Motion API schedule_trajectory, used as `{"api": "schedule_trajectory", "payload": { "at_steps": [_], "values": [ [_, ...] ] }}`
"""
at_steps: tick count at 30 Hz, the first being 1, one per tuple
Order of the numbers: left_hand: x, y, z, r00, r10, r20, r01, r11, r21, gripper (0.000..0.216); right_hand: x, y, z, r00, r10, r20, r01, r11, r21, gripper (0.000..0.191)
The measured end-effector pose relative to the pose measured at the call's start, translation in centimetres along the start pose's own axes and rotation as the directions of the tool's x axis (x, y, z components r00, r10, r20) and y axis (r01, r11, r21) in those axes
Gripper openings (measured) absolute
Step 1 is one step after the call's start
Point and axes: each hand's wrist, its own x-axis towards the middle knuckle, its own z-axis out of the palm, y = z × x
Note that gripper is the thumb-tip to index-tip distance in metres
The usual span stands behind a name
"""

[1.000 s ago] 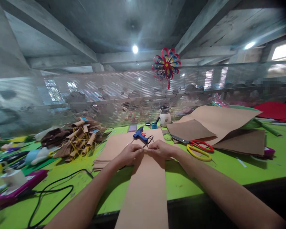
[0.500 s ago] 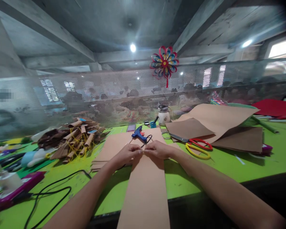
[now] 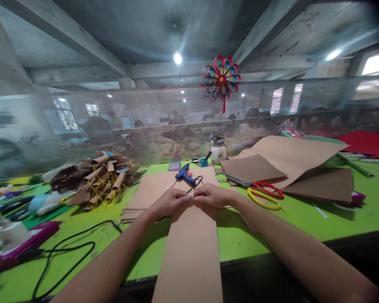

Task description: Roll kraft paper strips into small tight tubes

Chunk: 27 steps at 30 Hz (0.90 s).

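I have both hands at the far end of the long tan kraft-paper strip point(image 3: 189, 248), which runs from the near edge of the bright green worktop point(image 3: 303, 214) away from me and overhangs that near edge. My left hand point(image 3: 169, 202) and right hand point(image 3: 213, 195) meet fingertip to fingertip, each one curled and pinching the strip's far edge; the fingers are drawn in narrow, thumbs tucked under where I cannot see them.

The strip lies over a flat stack of tan card sheets point(image 3: 151, 191). Just beyond my knuckles sits a blue hot-glue gun with a red trigger point(image 3: 185, 174), its black cord looping beside it. To the right, near my right wrist, lie scissors with red and yellow handles point(image 3: 262, 193), blades pointing left, resting partly on large brown paper sheets point(image 3: 290, 162). To the left is a heap of rolled brown paper tubes tangled with yellow string point(image 3: 97, 179). A black cable point(image 3: 66, 252) snakes across the near left of the worktop.
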Motion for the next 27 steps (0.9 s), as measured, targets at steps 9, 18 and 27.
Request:
{"api": "schedule_trajectory", "payload": {
  "at_steps": [9,18,27],
  "values": [
    [-0.1,-1.0,-0.4,1.000,-0.023,-0.008,0.023,1.000,-0.017,0.040,-0.2,1.1,0.2,0.998,0.058,0.010,-0.058,0.997,-0.047,0.035],
    [-0.2,-0.6,-0.2,1.000,0.016,0.004,-0.015,0.998,-0.053,0.037,0.0,0.0,0.9,0.999,0.042,0.009,-0.042,0.998,-0.045,0.037],
    [-0.4,-0.2,-0.4,0.999,0.042,-0.029,-0.044,0.996,-0.075,0.036,-0.2,-0.7,0.3,0.996,0.086,0.006,-0.085,0.982,0.168,0.037]
  ]
}}
